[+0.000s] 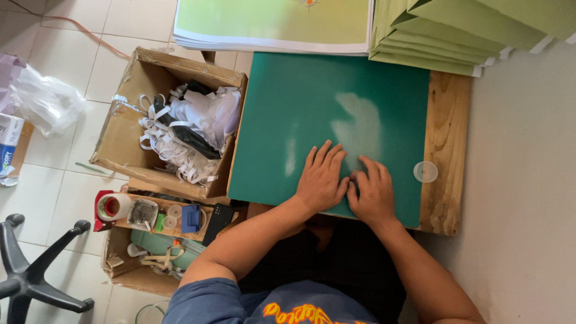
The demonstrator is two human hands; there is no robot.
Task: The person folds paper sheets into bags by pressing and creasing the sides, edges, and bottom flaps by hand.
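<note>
Risk of slippage: left hand [321, 177] and right hand [373, 193], both spread flat and gripping nothing, press the green rectangular cutting mat [312, 114] on the wooden desk [447, 120], where a shove could dislodge the small clear plastic cap [425, 171] nearby.

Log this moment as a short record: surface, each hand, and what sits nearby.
surface: green cutting mat on a wooden table
left hand: flat on the mat, fingers spread
right hand: flat on the mat beside the left, touching it
on table: small clear plastic cap, right of the mat
above mat: stacks of green paper
left of table: cardboard box of paper scraps
</note>
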